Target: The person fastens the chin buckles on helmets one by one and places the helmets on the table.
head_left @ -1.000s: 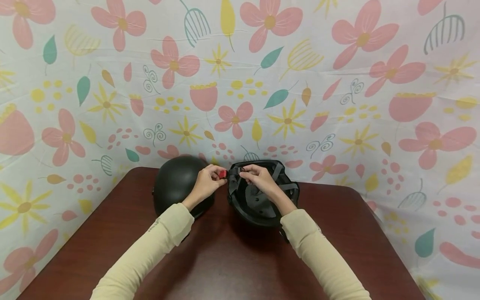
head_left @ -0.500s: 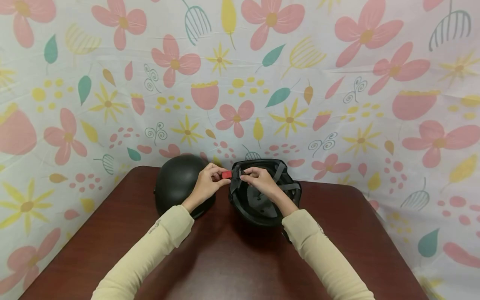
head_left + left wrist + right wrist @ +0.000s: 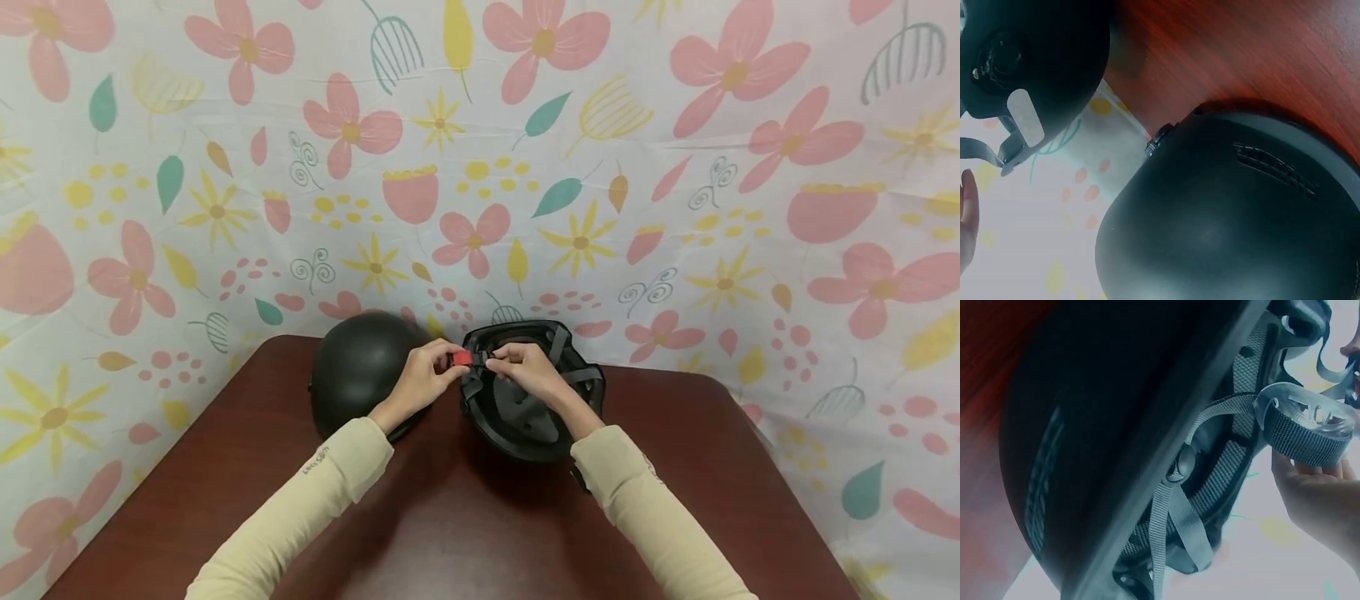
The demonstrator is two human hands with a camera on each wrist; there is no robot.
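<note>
Two helmets, one tabletop [image 3: 472, 533] and two hands. The two helmets, both black, are near each other: the left helmet [image 3: 363, 375] rests dome up, while the upturned helmet [image 3: 528, 408] shows its lined inside. One red clip [image 3: 462, 357] and one black clip [image 3: 479, 358] meet end to end at the left part of the upturned helmet's opening, as seen from the head; whether they are latched cannot be told. The left hand [image 3: 422, 377] keeps a nearly closed grip, thumb and fingers pinching the red clip; the right hand [image 3: 531, 371] has a similarly narrow grip on the black clip side. Two grey straps [image 3: 581, 376] cross the right of the opening. The right wrist view adds one webbing loop [image 3: 1310, 445] with a clear plastic part, and the left wrist view one slotted vent [image 3: 1275, 170] on the left helmet. A single floral cloth [image 3: 637, 58] hangs behind. No brand can be read; of writing, one line of small dark lettering [image 3: 317, 460] marks the left of two cream sleeves [image 3: 292, 517], too small to decipher.
</note>
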